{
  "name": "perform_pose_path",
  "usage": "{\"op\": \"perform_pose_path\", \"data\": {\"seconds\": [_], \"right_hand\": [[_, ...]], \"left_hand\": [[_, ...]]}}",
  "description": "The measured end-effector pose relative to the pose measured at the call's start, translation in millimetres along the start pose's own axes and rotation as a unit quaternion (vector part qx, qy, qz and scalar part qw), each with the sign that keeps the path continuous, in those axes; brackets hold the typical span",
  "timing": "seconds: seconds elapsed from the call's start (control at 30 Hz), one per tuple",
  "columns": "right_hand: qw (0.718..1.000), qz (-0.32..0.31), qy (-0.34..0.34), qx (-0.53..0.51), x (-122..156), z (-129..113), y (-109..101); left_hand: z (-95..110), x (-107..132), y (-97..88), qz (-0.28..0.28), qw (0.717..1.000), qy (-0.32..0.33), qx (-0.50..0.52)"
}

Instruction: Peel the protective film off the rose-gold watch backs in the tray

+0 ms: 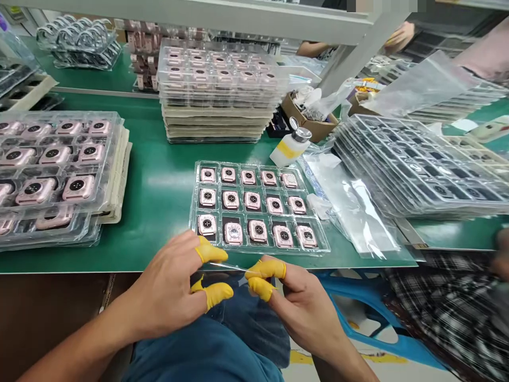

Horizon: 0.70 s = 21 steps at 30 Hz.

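Observation:
My right hand (pixel 302 294), in yellow finger cots, pinches the end of a thin, clear film-like piece (pixel 234 267) just off the table's front edge. The film's other end reaches the index fingertip of my left hand (pixel 178 281). That hand also wears yellow finger cots, and its thumb and fingers are spread apart. Just beyond both hands lies a clear plastic tray (pixel 259 212) with rows of pink smartwatch cases, one per compartment. Most show a dark round back. One watch case (pixel 233 233) in the front row has a pale round centre instead.
Stacked trays of pink watch cases (pixel 55 154) stand left, with another stack (pixel 222 85) behind. A white bottle with a yellow band (pixel 290 147) stands near a cardboard box (pixel 318 124). Clear plastic bags (pixel 358 217) and stacked trays (pixel 421 164) lie right. A co-worker's checked clothing (pixel 441 313) shows at right.

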State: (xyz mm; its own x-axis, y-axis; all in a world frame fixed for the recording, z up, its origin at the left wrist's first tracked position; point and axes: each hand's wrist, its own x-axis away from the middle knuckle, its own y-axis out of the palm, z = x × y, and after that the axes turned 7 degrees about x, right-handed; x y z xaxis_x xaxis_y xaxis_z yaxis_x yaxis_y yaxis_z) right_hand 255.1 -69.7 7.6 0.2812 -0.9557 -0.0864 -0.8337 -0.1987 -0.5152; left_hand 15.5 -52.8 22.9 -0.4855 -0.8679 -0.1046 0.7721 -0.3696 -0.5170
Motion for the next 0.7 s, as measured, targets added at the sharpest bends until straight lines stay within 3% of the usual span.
{"op": "perform_pose_path", "data": {"seconds": [0.1, 0.2, 0.37, 0.57, 0.63, 0.7], "right_hand": [[1.000, -0.017, -0.024, 0.011, -3, 5, 0], [0.997, -0.023, -0.061, 0.039, -7, 9, -1], [0.980, 0.019, -0.132, 0.149, -20, 2, -4], [0.922, -0.046, -0.255, 0.286, -44, -12, -1], [0.911, -0.059, -0.273, 0.302, -49, -12, -2], [0.910, -0.081, -0.286, 0.290, -51, -9, -2]], "left_hand": [[1, -9, 0.4, -0.066, 0.992, -0.098, 0.054], [-2, -14, -1.7, -0.077, 0.983, -0.152, 0.066], [-11, -17, -8.5, -0.070, 0.987, -0.138, 0.034], [-21, -20, -15.2, -0.058, 0.996, -0.072, -0.008], [-24, -19, -18.2, -0.056, 0.995, -0.085, 0.019], [-29, -18, -21.4, -0.073, 0.982, -0.144, 0.098]]}}
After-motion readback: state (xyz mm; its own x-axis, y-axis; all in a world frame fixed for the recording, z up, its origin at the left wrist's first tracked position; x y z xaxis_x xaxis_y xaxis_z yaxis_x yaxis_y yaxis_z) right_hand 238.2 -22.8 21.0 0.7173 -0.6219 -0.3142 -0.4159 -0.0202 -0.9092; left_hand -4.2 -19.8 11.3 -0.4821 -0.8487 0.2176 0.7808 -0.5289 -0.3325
